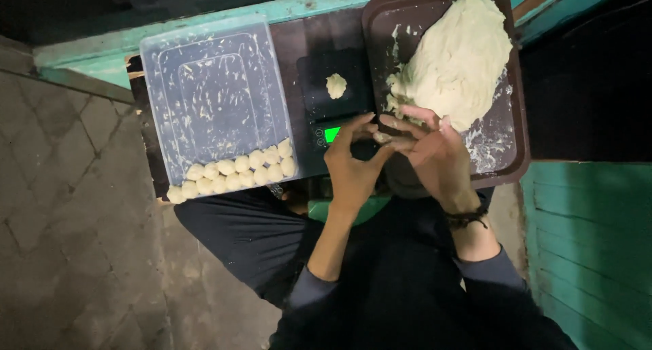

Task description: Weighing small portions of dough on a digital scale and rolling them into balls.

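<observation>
Your right hand point(435, 150) and left hand point(353, 163) pinch a small dough bit point(382, 137) together; the dough mass point(455, 58) lies at twelve o'clock, nearer your right.

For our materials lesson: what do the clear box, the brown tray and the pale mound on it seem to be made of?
Clear box: likely thin plastic, see-through and glossy, smeared with pale residue.
Brown tray: probably moulded plastic, smooth, with rounded raised rim; the look leaves this open.
Pale mound: soft dough, matte, creased surface; the right hand touches its edge.
</observation>
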